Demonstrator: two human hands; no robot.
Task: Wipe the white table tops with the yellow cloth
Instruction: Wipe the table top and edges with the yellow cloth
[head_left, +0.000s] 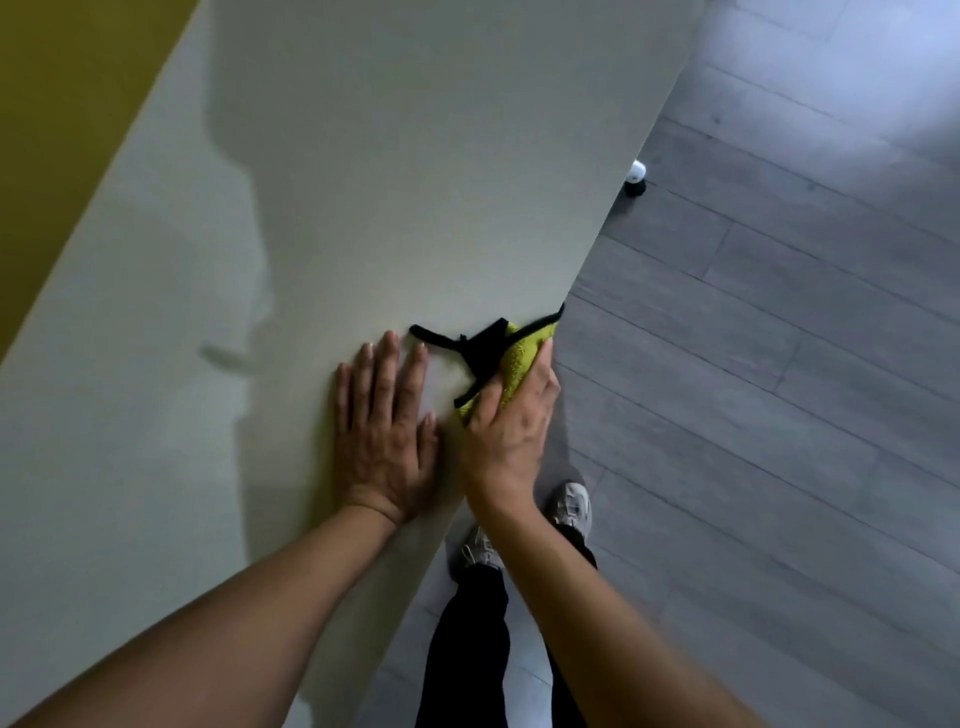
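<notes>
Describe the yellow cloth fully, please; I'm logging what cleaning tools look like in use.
The yellow cloth looks like fuzzy microfibre, yellow-green with black edging; one black strip trails loose to the left across the white table top. It lies bunched, not spread flat, at the table's right edge near the person. The right hand rests on top of it, fingers curled round its near part in a grip. The left hand lies flat on the table beside it, not touching it.

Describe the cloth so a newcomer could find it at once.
Start at the white table and follow its right edge, beside the grey floor. There the right hand grips the cloth at that edge. It is the only yellow-green thing on the table, trimmed in black.
</notes>
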